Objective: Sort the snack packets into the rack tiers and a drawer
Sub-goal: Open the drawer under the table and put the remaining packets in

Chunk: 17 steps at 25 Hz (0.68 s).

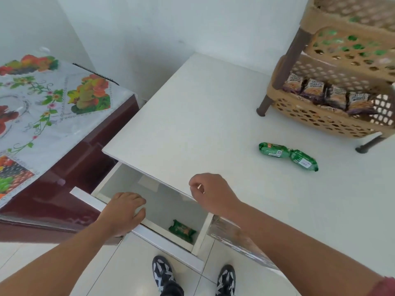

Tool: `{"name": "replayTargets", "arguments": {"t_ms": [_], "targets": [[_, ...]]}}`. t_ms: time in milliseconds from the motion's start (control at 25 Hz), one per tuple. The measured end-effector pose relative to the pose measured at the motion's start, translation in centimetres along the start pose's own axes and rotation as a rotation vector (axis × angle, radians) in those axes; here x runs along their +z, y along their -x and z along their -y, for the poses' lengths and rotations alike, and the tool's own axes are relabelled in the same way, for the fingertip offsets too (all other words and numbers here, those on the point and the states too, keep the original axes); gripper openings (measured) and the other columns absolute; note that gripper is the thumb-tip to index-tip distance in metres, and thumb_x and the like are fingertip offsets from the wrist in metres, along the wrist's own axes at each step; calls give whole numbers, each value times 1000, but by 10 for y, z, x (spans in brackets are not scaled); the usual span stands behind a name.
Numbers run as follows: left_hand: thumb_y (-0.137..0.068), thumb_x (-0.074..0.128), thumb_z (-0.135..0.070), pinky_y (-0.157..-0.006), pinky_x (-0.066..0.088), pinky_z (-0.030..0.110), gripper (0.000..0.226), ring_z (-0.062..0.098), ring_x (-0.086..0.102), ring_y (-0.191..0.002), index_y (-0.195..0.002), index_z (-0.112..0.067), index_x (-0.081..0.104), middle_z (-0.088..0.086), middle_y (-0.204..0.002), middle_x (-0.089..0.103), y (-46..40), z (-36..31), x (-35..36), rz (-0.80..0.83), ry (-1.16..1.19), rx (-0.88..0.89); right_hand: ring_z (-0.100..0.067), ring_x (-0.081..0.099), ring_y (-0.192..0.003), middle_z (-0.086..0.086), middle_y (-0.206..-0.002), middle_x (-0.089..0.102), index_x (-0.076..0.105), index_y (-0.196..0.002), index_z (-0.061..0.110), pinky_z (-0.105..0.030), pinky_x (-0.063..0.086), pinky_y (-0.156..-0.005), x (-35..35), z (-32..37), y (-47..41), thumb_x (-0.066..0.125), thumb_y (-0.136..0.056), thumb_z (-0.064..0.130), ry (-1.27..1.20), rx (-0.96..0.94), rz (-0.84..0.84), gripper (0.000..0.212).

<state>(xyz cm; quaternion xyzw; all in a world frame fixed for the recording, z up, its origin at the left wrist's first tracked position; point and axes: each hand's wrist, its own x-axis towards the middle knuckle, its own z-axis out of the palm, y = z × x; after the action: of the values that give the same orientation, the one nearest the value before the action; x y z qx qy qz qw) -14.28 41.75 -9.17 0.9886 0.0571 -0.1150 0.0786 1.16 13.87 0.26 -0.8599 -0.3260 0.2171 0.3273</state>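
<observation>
A white drawer [149, 228] stands pulled out under the white table top [192, 116]. One green snack packet [182, 230] lies in its near right corner. My left hand [124, 211] grips the drawer's front edge. My right hand [211, 193] hovers over the table's front edge, fingers curled, holding nothing. Two joined green packets [287, 155] lie on the table to the right. The tan perforated rack [333, 120] stands at the back right. Its lowest tier holds several peanut packets [333, 94], and green packets [350, 42] show through the middle tier.
A maroon cabinet [70, 178] with a fruit-patterned cover [42, 103] stands close on the left of the drawer. White walls close off the back. My shoes [192, 276] stand on the tiled floor below the drawer.
</observation>
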Motion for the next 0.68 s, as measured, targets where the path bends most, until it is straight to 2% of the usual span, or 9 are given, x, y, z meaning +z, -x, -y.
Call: {"name": "replayTargets", "arguments": {"t_ms": [120, 200, 280, 320, 440, 560, 680], "targets": [[-87, 33, -51, -101, 42, 42, 53, 18, 64, -112, -110, -27, 73, -9, -113, 72, 6, -27, 10, -39, 11, -53, -20, 64, -99, 3, -111, 70, 70, -113, 20, -33, 49, -88, -62, -52, 9, 57, -93, 20, 114, 81, -225, 23], [-87, 33, -49, -99, 43, 44, 51, 19, 65, -112, -108, -27, 74, -9, -112, 72, 11, -43, 17, -67, -11, -89, -27, 55, -121, -3, -133, 62, 62, -132, 16, -38, 45, -99, -104, -96, 18, 59, -91, 19, 250, 215, -356, 41], [-87, 34, -47, -97, 46, 48, 48, 24, 65, -114, -104, -28, 75, -8, -111, 72, 17, -54, 25, -105, -55, -131, -33, 44, -130, -5, -147, 48, 49, -143, 16, -45, 39, -103, -139, -135, 27, 59, -87, 18, 384, 394, -385, 57], [-88, 35, -46, -97, 46, 50, 46, 28, 63, -117, -103, -28, 74, -6, -112, 71, 20, -57, 29, -113, -76, -167, -34, 41, -130, -5, -147, 45, 46, -142, 17, -47, 38, -102, -153, -151, 32, 59, -84, 17, 411, 463, -376, 59], [-91, 45, -47, -105, 40, 52, 39, 32, 55, -129, -112, -28, 71, 0, -127, 67, 24, -63, 34, -97, -138, -332, -34, 47, -118, -6, -124, 52, 46, -119, 17, -46, 38, -90, -179, -188, 43, 59, -79, 14, 426, 543, -332, 42], [-91, 59, -47, -106, 39, 55, 32, 32, 50, -132, -116, -30, 71, 2, -134, 64, 26, -67, 37, -104, -152, -441, -32, 56, -102, -2, -99, 54, 45, -104, 19, -41, 36, -80, -187, -205, 48, 58, -83, 22, 432, 538, -255, 24], [-93, 55, -52, -108, 38, 54, 36, 31, 45, -136, -121, -32, 68, 2, -140, 60, 30, -73, 38, -102, -129, -502, -30, 58, -90, 0, -88, 59, 50, -97, 20, -40, 36, -77, -187, -214, 50, 55, -90, 31, 400, 520, -315, 14]]}}
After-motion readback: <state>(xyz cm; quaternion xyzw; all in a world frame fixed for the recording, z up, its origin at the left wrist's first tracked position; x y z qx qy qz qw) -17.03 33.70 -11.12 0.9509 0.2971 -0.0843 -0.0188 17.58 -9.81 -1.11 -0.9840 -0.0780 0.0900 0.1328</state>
